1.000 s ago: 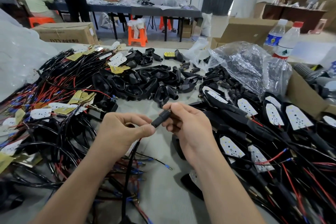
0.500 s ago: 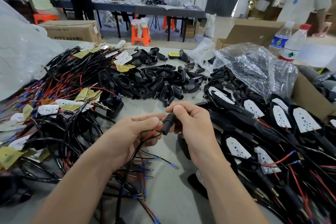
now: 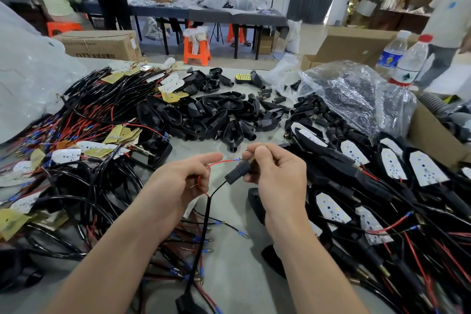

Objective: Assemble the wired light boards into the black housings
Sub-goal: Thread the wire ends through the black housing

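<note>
My right hand (image 3: 276, 176) pinches a short black sleeve (image 3: 235, 175) and the metal tip of a thin red wire (image 3: 221, 162). A black wire runs out of the sleeve's lower end and joins a black cable (image 3: 205, 227) that hangs toward the table's near edge. My left hand (image 3: 179, 182) holds the red wire loosely where it loops by the fingers. Empty black housings (image 3: 204, 115) lie heaped in the middle of the table. Wired light boards (image 3: 63, 155) are piled at left. Housings with white boards in them (image 3: 423, 168) fill the right side.
A crumpled clear plastic bag (image 3: 354, 94) covers more black parts at back right, beside two water bottles (image 3: 410, 64) and an open cardboard box (image 3: 433, 135). People work at a long table (image 3: 204, 11) behind. An orange stool (image 3: 196, 50) stands on the floor.
The red wire has come out through the sleeve's upper end, and my right hand now pinches its tip. My left hand has drawn away from the sleeve to the left.
</note>
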Available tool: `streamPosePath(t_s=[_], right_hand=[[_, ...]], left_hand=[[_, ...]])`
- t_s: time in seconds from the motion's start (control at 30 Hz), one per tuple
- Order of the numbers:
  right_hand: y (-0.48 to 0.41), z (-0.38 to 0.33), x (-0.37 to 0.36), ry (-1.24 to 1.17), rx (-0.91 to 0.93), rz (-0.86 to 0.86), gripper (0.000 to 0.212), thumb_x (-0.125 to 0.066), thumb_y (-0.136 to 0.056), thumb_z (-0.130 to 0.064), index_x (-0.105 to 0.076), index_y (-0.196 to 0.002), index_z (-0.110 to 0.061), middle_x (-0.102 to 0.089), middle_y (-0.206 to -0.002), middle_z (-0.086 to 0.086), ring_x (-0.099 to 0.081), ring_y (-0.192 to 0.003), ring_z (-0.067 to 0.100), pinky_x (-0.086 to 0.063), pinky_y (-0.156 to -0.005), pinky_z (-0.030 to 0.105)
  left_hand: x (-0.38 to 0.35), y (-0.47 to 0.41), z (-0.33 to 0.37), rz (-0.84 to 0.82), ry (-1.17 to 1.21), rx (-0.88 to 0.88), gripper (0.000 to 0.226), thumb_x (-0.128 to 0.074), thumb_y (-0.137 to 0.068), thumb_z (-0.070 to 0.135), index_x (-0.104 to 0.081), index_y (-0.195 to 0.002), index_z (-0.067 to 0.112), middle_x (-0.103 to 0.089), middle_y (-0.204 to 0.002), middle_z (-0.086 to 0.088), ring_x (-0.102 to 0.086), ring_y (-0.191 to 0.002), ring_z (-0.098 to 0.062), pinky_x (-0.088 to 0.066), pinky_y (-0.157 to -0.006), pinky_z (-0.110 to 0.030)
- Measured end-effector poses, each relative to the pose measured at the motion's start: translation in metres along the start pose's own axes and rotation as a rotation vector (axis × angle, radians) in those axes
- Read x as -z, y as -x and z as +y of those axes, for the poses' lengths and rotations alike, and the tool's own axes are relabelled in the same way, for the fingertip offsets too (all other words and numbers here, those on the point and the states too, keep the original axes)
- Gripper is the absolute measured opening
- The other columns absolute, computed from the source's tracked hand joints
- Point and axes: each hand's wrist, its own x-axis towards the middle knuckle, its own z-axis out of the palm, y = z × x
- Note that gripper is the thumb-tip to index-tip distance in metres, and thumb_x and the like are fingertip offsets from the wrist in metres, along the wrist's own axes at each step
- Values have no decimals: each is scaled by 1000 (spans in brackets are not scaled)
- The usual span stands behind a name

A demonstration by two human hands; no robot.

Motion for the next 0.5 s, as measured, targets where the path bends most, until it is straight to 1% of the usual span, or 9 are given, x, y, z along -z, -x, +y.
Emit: streamPosePath(t_s=[0.03, 0.07, 0.13, 0.17, 0.2, 0.3, 0.37, 0.43, 0.5], right_hand=[[0, 1, 0, 4, -2, 14, 30, -56, -96, -11, -80, -82, -23, -77, -79, 2, -69, -60, 14, -54, -58, 26], [-1, 1, 0, 11, -1, 29, 31, -56, -96, -11, -79, -81, -24, -77, -79, 2, -68, -58, 13, -54, -58, 26], [-2, 2, 0, 30, -3, 59, 32, -56, -95, -12, -79, -80, -28, -77, -77, 2, -69, -57, 14, -56, -59, 30], [-2, 2, 1, 36, -9, 73, 32, -56, -95, -13, -79, -80, -30, -77, -76, 1, -70, -56, 14, -59, -60, 33], [-3, 2, 2, 37, -17, 83, 32, -56, -95, -14, -79, -80, -31, -77, -75, 1, -70, -56, 14, -61, -64, 38], [-4, 2, 5, 19, -51, 100, 31, -57, -93, -15, -79, -77, -31, -77, -74, 2, -70, -56, 15, -63, -76, 52], [-5, 2, 5, -4, -70, 110, 32, -57, -93, -14, -79, -76, -30, -77, -75, 3, -70, -56, 16, -62, -78, 55], [-5, 1, 5, -32, -86, 121, 34, -57, -94, -11, -79, -76, -29, -77, -75, 4, -69, -55, 16, -63, -77, 53], [-6, 1, 6, -54, -99, 131, 36, -56, -95, -9, -79, -74, -28, -77, -74, 5, -68, -53, 17, -64, -74, 48]], left_hand=[[0, 0, -1, 8, -15, -11, 42, -46, -89, -4, -84, -89, 12, -48, -64, 1, -44, -58, -10, -44, -66, -26], [1, -1, -1, 11, -32, -26, 36, -47, -92, -1, -83, -90, 6, -50, -63, 4, -45, -60, -10, -43, -69, -27], [3, 0, -2, -2, -58, -74, 27, -52, -100, 12, -69, -105, -9, -61, -66, 12, -49, -68, -12, -45, -76, -29], [5, 1, -2, -8, -48, -97, 29, -54, -101, 19, -64, -112, -6, -65, -69, 14, -51, -71, -13, -44, -79, -31], [7, 2, 0, -11, -26, -113, 32, -56, -99, 26, -61, -113, -3, -66, -70, 15, -52, -73, -13, -44, -82, -32], [10, 6, 4, -13, 87, -104, 32, -65, -81, 33, -63, -92, 4, -61, -68, 10, -54, -72, -11, -43, -84, -32], [9, 7, 6, 8, 119, -110, 19, -65, -84, 25, -67, -85, 6, -59, -66, 6, -55, -73, -13, -43, -84, -32], [9, 6, 5, 69, -34, -190, 20, -62, -93, 13, -66, -76, 3, -66, -67, 6, -59, -79, -14, -43, -88, -34], [7, 9, 3, 102, -260, -278, 29, -67, -92, 9, -73, -64, 10, -74, -73, 2, -65, -83, -9, -47, -87, -27]])
